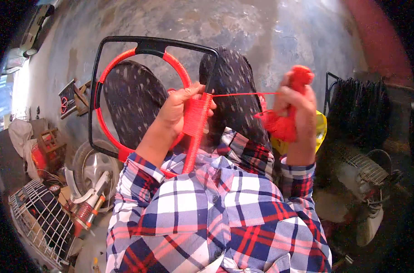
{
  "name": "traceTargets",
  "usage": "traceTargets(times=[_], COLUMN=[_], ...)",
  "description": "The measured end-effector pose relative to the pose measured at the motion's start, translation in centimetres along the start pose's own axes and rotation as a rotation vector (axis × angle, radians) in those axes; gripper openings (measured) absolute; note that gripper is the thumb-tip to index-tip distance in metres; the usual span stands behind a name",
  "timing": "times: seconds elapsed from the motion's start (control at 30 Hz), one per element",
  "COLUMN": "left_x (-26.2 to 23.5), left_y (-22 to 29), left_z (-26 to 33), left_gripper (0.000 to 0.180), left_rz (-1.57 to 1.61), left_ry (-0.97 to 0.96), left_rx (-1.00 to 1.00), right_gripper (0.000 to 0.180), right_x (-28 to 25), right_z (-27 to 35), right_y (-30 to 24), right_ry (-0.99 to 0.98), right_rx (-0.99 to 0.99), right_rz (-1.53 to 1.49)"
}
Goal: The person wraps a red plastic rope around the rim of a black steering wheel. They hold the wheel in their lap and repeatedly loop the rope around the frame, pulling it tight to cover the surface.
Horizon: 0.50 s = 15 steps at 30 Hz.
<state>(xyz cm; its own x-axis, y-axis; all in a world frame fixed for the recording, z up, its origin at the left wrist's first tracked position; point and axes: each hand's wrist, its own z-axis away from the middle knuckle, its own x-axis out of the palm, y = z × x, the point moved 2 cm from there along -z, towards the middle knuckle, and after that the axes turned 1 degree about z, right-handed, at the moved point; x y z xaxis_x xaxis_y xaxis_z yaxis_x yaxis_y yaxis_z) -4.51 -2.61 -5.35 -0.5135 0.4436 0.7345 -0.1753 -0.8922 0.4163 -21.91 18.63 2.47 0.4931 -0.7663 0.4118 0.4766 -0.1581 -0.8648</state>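
A black frame (125, 42) with a round ring inside rests across my knees. Much of the ring (176, 68) and one bar are wound with red cord (195, 119). My left hand (179, 109) grips the wound bar at the frame's right side, thumb on the cord. My right hand (295, 111) is raised to the right and holds a bundle of red cord (282, 125). A single taut strand (243, 94) runs from the bar to that hand. My plaid sleeves fill the lower part of the view.
A concrete floor (225, 22) lies ahead. At the left stand a car wheel (91, 166), a white wire grille (38, 218), tools and a small wooden stool (75, 98). A stack of black frames (359, 113) and a yellow object (320, 127) are at the right.
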Motion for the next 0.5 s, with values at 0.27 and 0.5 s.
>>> traceTargets(times=[0.27, 0.5], left_x=[-0.3, -0.1], left_y=[-0.2, 0.2], left_z=[0.0, 0.0], left_gripper=[0.027, 0.031], left_rz=[0.032, 0.003], left_ry=[0.089, 0.081], left_rx=[0.01, -0.016], right_gripper=[0.02, 0.019], right_x=[-15.3, -9.9], right_z=[-0.7, 0.7], right_y=[-5.2, -4.1], right_ry=[0.178, 0.239], right_rx=[-0.281, -0.304], right_rz=[-0.319, -0.343])
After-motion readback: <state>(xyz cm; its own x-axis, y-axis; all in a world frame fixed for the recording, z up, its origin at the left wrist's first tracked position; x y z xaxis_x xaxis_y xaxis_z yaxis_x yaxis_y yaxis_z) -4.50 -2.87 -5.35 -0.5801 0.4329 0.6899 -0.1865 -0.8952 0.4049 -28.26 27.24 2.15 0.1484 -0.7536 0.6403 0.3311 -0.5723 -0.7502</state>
